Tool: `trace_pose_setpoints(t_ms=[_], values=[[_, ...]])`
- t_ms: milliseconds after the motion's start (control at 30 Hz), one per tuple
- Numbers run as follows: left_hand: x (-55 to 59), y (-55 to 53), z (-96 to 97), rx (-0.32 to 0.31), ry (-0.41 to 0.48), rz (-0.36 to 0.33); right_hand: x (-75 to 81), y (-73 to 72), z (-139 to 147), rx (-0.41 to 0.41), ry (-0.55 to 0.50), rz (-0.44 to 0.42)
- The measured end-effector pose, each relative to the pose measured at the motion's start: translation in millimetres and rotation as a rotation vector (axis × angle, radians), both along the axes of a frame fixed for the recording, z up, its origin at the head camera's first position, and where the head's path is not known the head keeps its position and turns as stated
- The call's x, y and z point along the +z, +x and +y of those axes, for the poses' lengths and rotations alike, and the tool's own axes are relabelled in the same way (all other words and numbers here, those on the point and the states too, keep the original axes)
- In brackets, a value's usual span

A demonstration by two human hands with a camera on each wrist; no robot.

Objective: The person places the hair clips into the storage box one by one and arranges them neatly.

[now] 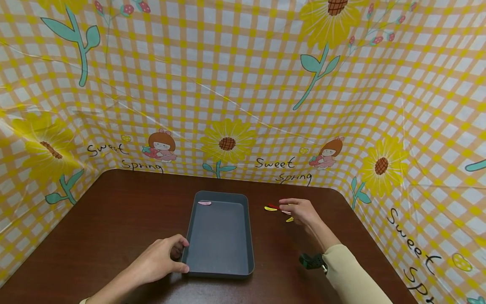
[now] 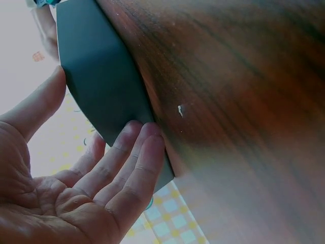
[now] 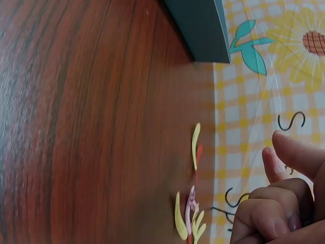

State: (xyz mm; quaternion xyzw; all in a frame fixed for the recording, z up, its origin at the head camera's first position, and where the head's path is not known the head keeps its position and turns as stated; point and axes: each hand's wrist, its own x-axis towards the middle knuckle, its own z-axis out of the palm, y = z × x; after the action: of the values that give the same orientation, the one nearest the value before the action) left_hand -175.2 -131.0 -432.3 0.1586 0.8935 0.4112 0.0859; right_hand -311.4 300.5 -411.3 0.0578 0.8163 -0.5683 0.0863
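Observation:
The left hand (image 1: 161,257) touches the left side of a dark grey rectangular tray (image 1: 252,249). Its fingertips lie along the outer wall (image 2: 99,66), and the thumb meets the tray near its front corner. A pink snap hair clip (image 1: 204,203) lies inside the tray, by the far left corner. Over a loose group of hair clips, the right hand (image 1: 301,211) hovers with thumb and index finger apart and the other fingers bent; nothing shows between them. That group includes a yellow clip (image 3: 196,146), a red clip (image 3: 199,154), a pink clip (image 3: 189,209) and more yellow ones.
The brown wooden table (image 1: 144,211) carries everything. A yellow checked cloth (image 1: 243,93) with sunflowers stands like walls along its back and sides. On the right wrist is a dark green band (image 1: 311,261), below a pale sleeve (image 1: 349,274).

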Motion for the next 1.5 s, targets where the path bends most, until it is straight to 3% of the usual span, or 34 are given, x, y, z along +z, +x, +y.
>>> trace_pose_setpoints(t_ms=[467,867,1500], values=[[-0.4,0.3,-1.9,-0.011,0.013,-0.007,-16.9,-3.3,25,-0.027,-0.032,0.037],[0.2,0.5,-1.5,-0.008,0.007,0.001,-33.4,-6.3,48,-0.052,-0.007,0.011],[-1.1,-1.2,-1.7,0.003,-0.02,0.009,-44.1,-7.0,70,0.049,0.038,-0.013]])
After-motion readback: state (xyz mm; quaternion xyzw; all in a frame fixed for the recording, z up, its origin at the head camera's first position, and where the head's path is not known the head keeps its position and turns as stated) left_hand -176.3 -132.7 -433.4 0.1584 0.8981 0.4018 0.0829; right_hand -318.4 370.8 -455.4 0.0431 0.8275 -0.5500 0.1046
